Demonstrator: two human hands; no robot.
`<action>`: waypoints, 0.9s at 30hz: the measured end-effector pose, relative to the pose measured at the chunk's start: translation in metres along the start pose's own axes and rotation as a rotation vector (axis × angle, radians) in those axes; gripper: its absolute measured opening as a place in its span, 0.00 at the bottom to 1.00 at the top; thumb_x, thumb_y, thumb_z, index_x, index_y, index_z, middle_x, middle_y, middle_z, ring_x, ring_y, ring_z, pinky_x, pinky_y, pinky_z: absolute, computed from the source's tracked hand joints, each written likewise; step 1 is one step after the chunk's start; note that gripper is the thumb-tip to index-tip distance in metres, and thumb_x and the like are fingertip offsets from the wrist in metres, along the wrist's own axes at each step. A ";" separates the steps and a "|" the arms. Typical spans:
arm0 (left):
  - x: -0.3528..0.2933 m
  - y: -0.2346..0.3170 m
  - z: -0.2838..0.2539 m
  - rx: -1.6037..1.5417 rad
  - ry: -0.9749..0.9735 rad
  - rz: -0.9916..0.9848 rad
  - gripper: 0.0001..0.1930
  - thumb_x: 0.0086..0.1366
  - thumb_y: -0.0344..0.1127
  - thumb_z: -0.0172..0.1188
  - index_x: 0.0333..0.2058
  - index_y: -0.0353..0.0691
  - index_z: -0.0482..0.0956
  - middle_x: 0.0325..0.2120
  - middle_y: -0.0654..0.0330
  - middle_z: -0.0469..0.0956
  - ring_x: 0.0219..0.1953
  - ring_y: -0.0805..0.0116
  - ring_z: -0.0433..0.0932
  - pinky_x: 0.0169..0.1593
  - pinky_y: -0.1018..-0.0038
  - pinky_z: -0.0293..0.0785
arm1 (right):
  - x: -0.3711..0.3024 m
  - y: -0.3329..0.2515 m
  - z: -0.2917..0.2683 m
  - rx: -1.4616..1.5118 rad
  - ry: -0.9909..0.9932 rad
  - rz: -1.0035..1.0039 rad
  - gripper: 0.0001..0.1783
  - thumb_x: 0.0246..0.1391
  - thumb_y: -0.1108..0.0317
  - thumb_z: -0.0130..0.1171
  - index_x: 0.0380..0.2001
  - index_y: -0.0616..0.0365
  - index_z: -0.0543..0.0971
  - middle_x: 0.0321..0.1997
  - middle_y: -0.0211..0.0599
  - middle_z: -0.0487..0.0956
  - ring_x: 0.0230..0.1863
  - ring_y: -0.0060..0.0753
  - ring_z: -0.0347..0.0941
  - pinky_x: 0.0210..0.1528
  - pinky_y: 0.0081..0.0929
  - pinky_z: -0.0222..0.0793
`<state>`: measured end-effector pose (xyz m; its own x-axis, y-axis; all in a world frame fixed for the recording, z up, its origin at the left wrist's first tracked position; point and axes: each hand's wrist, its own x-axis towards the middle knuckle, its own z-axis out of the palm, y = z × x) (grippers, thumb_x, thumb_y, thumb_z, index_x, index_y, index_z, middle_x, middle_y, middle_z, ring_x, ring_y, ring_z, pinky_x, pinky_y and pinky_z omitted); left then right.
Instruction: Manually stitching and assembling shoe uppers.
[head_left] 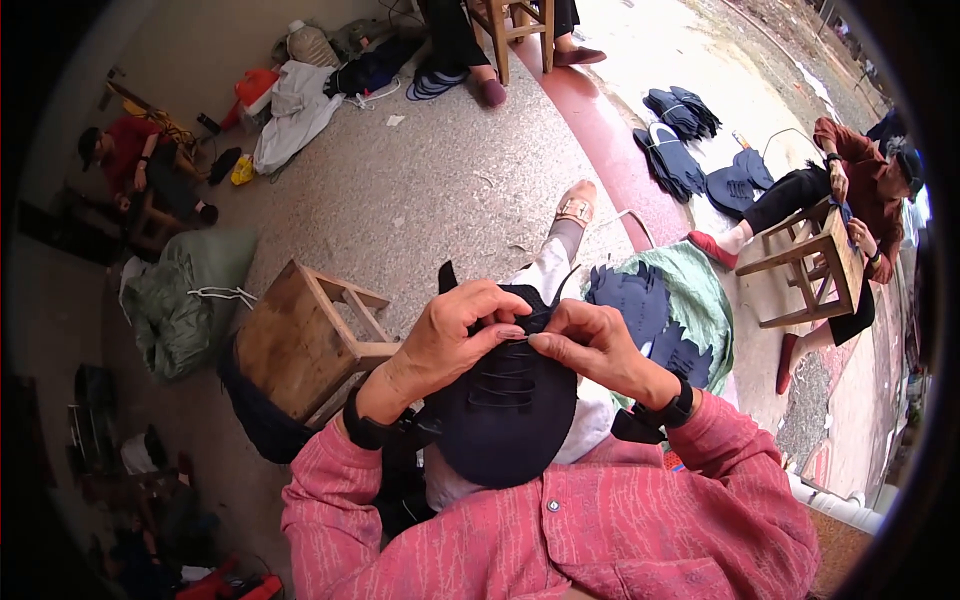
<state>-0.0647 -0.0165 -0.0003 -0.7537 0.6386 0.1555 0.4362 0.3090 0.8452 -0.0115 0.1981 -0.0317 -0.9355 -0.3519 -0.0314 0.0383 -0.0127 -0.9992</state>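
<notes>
A dark navy shoe upper (508,440) lies over my lap, its rounded toe toward me. Black shoelace (500,388) crosses its middle in several rows. My left hand (462,335) pinches the upper's edge near the top of the lacing, thumb and forefinger together. From the other side my right hand (600,350) closes thumb and forefinger on the lace, and a thin black end sticks up beside it. The fingertips of both hands almost meet, hiding the exact spot they grip. Dark bands circle both wrists.
A wooden stool (300,345) stands at my left, near a green sack (190,310). More dark uppers (630,300) lie on green sheeting (695,290) at my right. Flat piles of uppers (675,165) rest farther off. Other people sit at left, right and far ahead.
</notes>
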 end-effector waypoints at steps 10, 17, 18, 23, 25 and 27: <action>0.009 -0.014 0.002 -0.131 -0.016 0.107 0.07 0.57 0.29 0.64 0.36 0.38 0.81 0.29 0.64 0.76 0.31 0.73 0.74 0.33 0.78 0.69 | 0.001 0.001 0.001 0.000 -0.011 -0.003 0.13 0.58 0.64 0.60 0.24 0.57 0.70 0.16 0.18 0.66 0.18 0.06 0.58 0.17 0.13 0.50; 0.015 -0.012 -0.001 -0.042 -0.060 0.173 0.05 0.58 0.28 0.63 0.33 0.36 0.80 0.28 0.60 0.76 0.32 0.67 0.75 0.35 0.75 0.70 | 0.001 0.002 0.002 0.000 0.009 -0.003 0.13 0.58 0.65 0.60 0.25 0.56 0.70 0.15 0.18 0.66 0.17 0.07 0.59 0.17 0.13 0.50; 0.015 -0.011 -0.001 -0.020 -0.062 0.159 0.04 0.58 0.28 0.62 0.33 0.35 0.79 0.28 0.59 0.76 0.31 0.66 0.75 0.34 0.74 0.71 | 0.002 0.003 0.001 -0.001 0.009 -0.002 0.13 0.58 0.65 0.60 0.25 0.56 0.70 0.15 0.18 0.66 0.17 0.07 0.59 0.17 0.13 0.50; 0.012 -0.013 -0.001 0.029 -0.097 0.127 0.04 0.59 0.26 0.60 0.34 0.35 0.76 0.29 0.57 0.75 0.30 0.64 0.75 0.34 0.74 0.71 | 0.003 0.004 0.003 0.003 0.004 0.019 0.13 0.58 0.65 0.61 0.24 0.56 0.70 0.16 0.17 0.66 0.17 0.06 0.59 0.17 0.13 0.50; 0.011 -0.012 -0.002 0.071 -0.088 0.138 0.06 0.59 0.26 0.59 0.36 0.35 0.75 0.30 0.58 0.74 0.31 0.65 0.75 0.34 0.73 0.70 | 0.004 0.001 0.003 0.007 -0.008 0.024 0.13 0.58 0.65 0.61 0.24 0.56 0.70 0.16 0.17 0.67 0.18 0.06 0.59 0.17 0.13 0.50; 0.010 -0.012 -0.004 0.034 -0.053 0.133 0.06 0.60 0.25 0.59 0.36 0.35 0.75 0.30 0.60 0.75 0.30 0.69 0.75 0.34 0.75 0.70 | 0.005 0.001 0.002 0.008 -0.015 0.025 0.13 0.58 0.65 0.61 0.24 0.56 0.70 0.17 0.17 0.67 0.18 0.06 0.59 0.18 0.12 0.50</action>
<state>-0.0795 -0.0169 -0.0072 -0.6614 0.7115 0.2375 0.5477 0.2418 0.8009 -0.0154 0.1945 -0.0327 -0.9289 -0.3661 -0.0560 0.0645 -0.0111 -0.9979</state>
